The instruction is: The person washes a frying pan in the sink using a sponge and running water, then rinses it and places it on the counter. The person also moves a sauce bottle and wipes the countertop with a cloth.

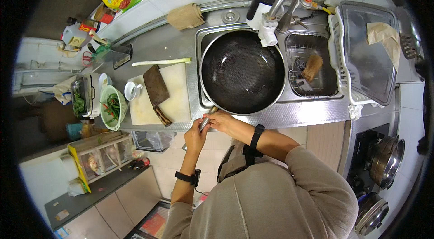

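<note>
A large black wok (242,73) with a honeycomb-textured inside rests over the left sink basin (203,101), its rim overlapping the counter's front edge. Its metal handle (204,123) points toward me, down and to the left. My left hand (195,137) is closed around the handle's lower part. Farther up, close to the rim, my right hand (220,122) has its fingers on the same handle. The fingers partly hide the handle. Above the wok's upper right rim stands the faucet (269,25) with a white filter fitting.
On the left, a cutting board (179,93) carries a cleaver (156,86); a scallion stalk (162,62), a white cup (132,90) and a green basket of peppers (113,107) are near it. At right are a second basin (313,90), a lidded dish rack (366,56) and a stove (368,161).
</note>
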Tool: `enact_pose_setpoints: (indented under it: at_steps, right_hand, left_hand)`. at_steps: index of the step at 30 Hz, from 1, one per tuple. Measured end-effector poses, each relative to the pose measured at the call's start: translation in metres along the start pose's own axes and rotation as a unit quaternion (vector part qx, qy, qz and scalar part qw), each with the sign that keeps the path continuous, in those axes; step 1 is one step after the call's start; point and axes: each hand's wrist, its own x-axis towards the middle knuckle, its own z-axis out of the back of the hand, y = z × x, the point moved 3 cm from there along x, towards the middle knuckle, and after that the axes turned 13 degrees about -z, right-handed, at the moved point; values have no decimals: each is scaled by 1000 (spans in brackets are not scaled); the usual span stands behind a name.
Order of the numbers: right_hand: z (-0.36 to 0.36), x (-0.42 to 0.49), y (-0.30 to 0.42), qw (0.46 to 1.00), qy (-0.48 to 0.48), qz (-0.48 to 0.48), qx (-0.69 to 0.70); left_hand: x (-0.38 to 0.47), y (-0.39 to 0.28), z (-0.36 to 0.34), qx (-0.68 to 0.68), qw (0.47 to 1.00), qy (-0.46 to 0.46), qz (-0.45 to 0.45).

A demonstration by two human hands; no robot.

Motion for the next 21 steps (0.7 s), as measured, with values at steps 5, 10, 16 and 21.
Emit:
enact_pose_setpoints:
  at_steps: [5,10,16,21]
  right_hand:
    - [12,5,-17,998,-38,49,1]
    - [19,13,-21,989,-121,74,-41]
    - [13,8,-20,985,-97,130,-52]
    - [3,-9,-17,985,-88,127,-74]
  left_hand:
    - [-22,20,-21,-82,996,-12,18]
    - [-27,31,-36,-198,979,4,46]
    - [-26,51,-50,-295,953,49,53]
    - [-20,52,-50,-388,916,84,46]
